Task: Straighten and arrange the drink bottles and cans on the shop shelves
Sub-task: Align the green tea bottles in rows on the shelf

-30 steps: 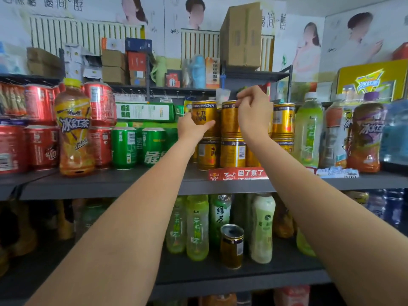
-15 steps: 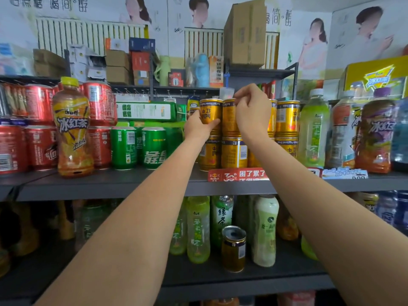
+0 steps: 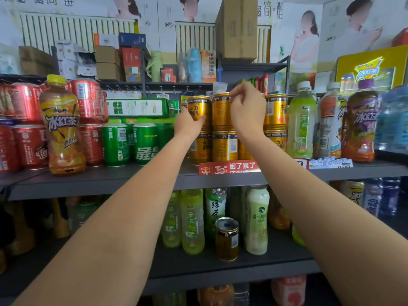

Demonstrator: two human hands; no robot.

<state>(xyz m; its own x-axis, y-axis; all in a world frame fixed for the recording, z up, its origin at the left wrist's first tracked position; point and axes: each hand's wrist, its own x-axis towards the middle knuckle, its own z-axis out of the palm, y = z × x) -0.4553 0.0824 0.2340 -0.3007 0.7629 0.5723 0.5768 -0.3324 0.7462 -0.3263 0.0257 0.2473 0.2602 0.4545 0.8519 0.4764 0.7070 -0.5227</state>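
Gold energy-drink cans stand stacked two high in the middle of the upper shelf (image 3: pixel 110 180). My left hand (image 3: pixel 188 123) grips the upper left gold can (image 3: pixel 199 109) from its left side. My right hand (image 3: pixel 247 111) pinches the top rim of the upper middle gold can (image 3: pixel 220 113), and the hand hides the cans just behind it. More gold cans (image 3: pixel 276 111) stand to the right. A lone gold can (image 3: pixel 227 238) sits on the lower shelf among green tea bottles (image 3: pixel 192 219).
Red cans (image 3: pixel 26 146), green cans (image 3: pixel 144 143) and an iced-tea bottle (image 3: pixel 63 124) fill the shelf's left. A green carton (image 3: pixel 141 108) lies on the green cans. Tea and water bottles (image 3: pixel 301 120) stand right. A red price strip (image 3: pixel 229 167) edges the shelf.
My left hand has closed round the upper left gold can. My right hand shifted slightly right and lifted its fingers to the middle can's rim. The camera moved a little.
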